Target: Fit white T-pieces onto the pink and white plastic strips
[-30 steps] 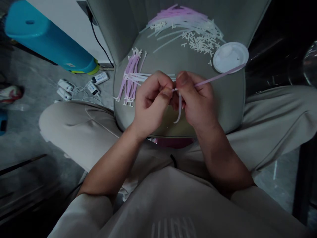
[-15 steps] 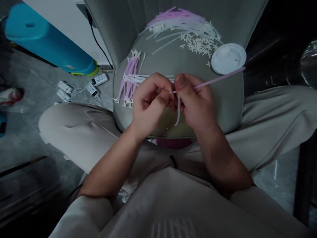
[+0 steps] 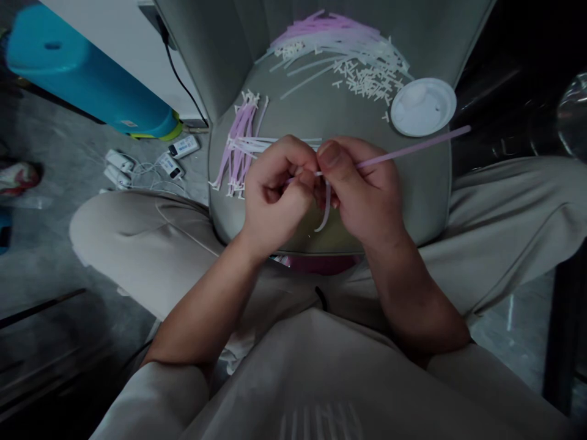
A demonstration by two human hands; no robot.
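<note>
Both hands meet above the grey chair seat [image 3: 362, 226]. My left hand [image 3: 282, 192] is closed in a pinch, with a bit of pink showing between its curled fingers. In my right hand [image 3: 362, 183] a thin pink plastic tube [image 3: 413, 146] is gripped between thumb and fingers, its free end sticking out to the right. A paler tube [image 3: 327, 208] hangs curved below the fingertips. Between the hands shows a small white connector [image 3: 318, 174]; the fingers hide most of the joint.
Left on the seat lies a bundle of pink and white tubes with white connectors [image 3: 241, 140]. Farther back are loose tubes [image 3: 330, 40], a heap of white T-shaped connectors [image 3: 369, 79] and a white dish [image 3: 424, 110]. Power adapters [image 3: 183, 146] lie on the floor.
The pink tube's free end has shifted right, and the hanging tube has swung slightly left. My right fingertips have moved closer to my left hand.
</note>
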